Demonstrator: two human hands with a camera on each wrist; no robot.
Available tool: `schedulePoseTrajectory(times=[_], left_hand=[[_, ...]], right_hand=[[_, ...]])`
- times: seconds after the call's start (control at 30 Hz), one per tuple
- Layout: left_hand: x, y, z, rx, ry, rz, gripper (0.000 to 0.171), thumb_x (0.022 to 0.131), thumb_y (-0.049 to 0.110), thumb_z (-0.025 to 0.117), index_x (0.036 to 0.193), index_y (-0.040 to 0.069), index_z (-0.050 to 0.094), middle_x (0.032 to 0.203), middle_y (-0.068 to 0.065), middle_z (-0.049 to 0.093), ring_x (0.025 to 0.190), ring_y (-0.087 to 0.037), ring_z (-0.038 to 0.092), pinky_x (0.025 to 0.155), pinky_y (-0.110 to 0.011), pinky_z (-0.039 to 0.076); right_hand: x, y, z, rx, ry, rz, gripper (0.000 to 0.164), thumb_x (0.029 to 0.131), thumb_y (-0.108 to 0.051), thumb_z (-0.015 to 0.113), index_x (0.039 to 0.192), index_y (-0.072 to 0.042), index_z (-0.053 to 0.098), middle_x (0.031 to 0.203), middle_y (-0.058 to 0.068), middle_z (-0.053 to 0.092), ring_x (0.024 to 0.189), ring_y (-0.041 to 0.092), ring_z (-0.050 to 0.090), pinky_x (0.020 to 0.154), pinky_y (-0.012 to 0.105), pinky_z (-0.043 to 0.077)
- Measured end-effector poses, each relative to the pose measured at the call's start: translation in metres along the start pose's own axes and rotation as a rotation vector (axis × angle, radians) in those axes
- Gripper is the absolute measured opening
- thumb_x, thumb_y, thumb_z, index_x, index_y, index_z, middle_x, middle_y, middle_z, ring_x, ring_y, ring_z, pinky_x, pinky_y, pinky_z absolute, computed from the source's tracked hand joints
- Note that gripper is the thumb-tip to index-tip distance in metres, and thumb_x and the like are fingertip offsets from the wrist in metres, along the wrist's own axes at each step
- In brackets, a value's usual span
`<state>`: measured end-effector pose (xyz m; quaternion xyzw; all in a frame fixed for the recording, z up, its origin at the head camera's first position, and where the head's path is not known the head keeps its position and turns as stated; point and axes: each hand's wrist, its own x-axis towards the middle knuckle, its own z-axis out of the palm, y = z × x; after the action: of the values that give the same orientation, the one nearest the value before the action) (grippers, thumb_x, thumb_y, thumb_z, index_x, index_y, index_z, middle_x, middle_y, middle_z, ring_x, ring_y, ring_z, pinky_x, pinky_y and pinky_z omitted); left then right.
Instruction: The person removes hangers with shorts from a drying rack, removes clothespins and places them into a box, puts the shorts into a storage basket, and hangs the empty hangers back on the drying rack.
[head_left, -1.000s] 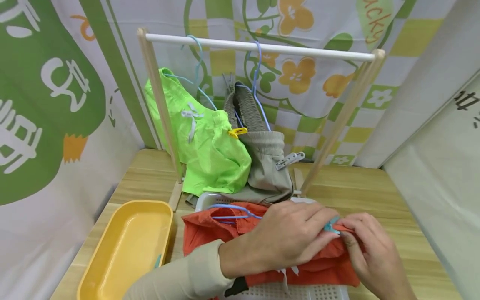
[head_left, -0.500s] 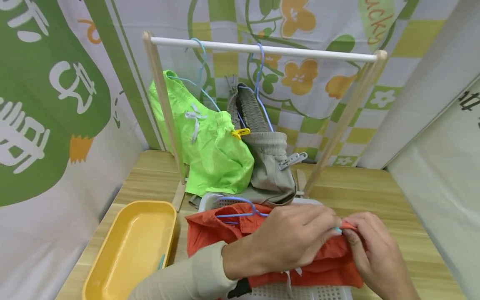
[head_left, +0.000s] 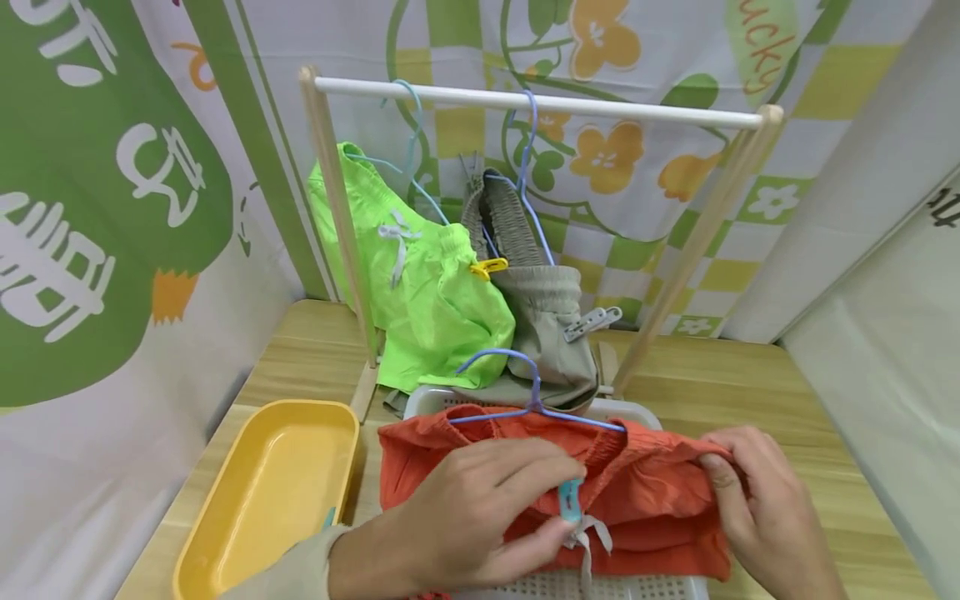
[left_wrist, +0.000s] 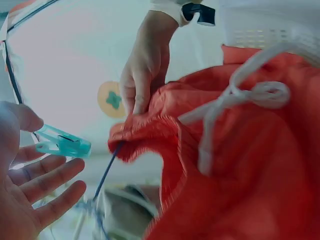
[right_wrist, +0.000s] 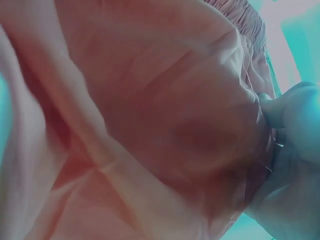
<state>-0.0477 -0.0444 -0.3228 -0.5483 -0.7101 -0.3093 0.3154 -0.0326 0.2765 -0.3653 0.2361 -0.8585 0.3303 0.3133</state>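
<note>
Red-orange shorts (head_left: 660, 479) with a white drawstring lie across a light plastic basket (head_left: 645, 417). A blue-purple hanger (head_left: 536, 387) sits in their waistband, its hook tilted to the left. Over the middle of the shorts, my left hand (head_left: 480, 508) pinches a teal clothespin (head_left: 570, 500) between thumb and fingers; in the left wrist view the clothespin (left_wrist: 65, 142) is apart from the cloth. At the right end of the waistband, my right hand (head_left: 772, 500) grips the fabric between thumb and fingers. Cloth fills most of the right wrist view.
A wooden rack (head_left: 540, 98) stands behind the basket. From it hang bright green shorts (head_left: 427, 292) with a yellow clothespin (head_left: 489, 267) and grey-beige shorts (head_left: 551, 342) with a grey clothespin (head_left: 592, 323). A yellow tray (head_left: 277, 483) lies left, a teal piece (head_left: 329, 518) at its edge.
My left hand has moved left, away from the waistband's right end, with the clothespin in its fingers. The hanger's hook has risen. My right hand keeps its grip on the shorts.
</note>
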Motion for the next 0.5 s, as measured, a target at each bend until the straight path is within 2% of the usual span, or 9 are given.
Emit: schedulePoseTrajectory(times=[0.1,0.27,0.37,0.5], left_hand=[[-0.023,0.000,-0.017,0.005,-0.021,-0.092,0.030,0.101,0.024,0.060,0.124,0.005,0.065,0.118,-0.002,0.066,0.105,-0.013,0.066,0.092,-0.024,0.054],[-0.069,-0.009,-0.043,0.039,-0.006,-0.347,0.032,0.106,0.030,0.053,0.124,0.006,0.065,0.112,0.001,0.065,0.089,-0.011,0.065,0.077,-0.023,0.056],[-0.101,-0.016,-0.059,0.101,0.002,-0.522,0.027,0.100,0.023,0.061,0.123,0.007,0.066,0.106,0.006,0.064,0.085,-0.009,0.063,0.073,-0.019,0.054],[-0.145,-0.024,-0.079,0.211,-0.084,-0.746,0.029,0.087,0.011,0.074,0.114,0.015,0.066,0.095,0.016,0.059,0.080,-0.005,0.059,0.068,-0.019,0.054]], right_hand=[[-0.003,0.002,-0.002,-0.003,-0.001,0.025,0.037,0.109,-0.031,0.052,0.098,-0.001,0.069,0.095,0.006,0.063,0.097,0.007,0.051,0.089,0.015,0.036],[-0.005,0.003,-0.004,0.008,-0.004,0.062,0.032,0.109,-0.026,0.052,0.098,-0.001,0.068,0.095,0.007,0.063,0.097,0.007,0.051,0.088,0.015,0.036],[-0.006,0.003,-0.006,0.021,-0.015,0.077,0.027,0.109,-0.020,0.053,0.098,-0.001,0.068,0.096,0.006,0.062,0.097,0.007,0.051,0.088,0.016,0.036],[-0.006,0.004,-0.007,0.055,-0.034,0.111,0.013,0.104,0.001,0.056,0.098,-0.001,0.067,0.098,0.003,0.061,0.096,0.007,0.052,0.086,0.015,0.038]])
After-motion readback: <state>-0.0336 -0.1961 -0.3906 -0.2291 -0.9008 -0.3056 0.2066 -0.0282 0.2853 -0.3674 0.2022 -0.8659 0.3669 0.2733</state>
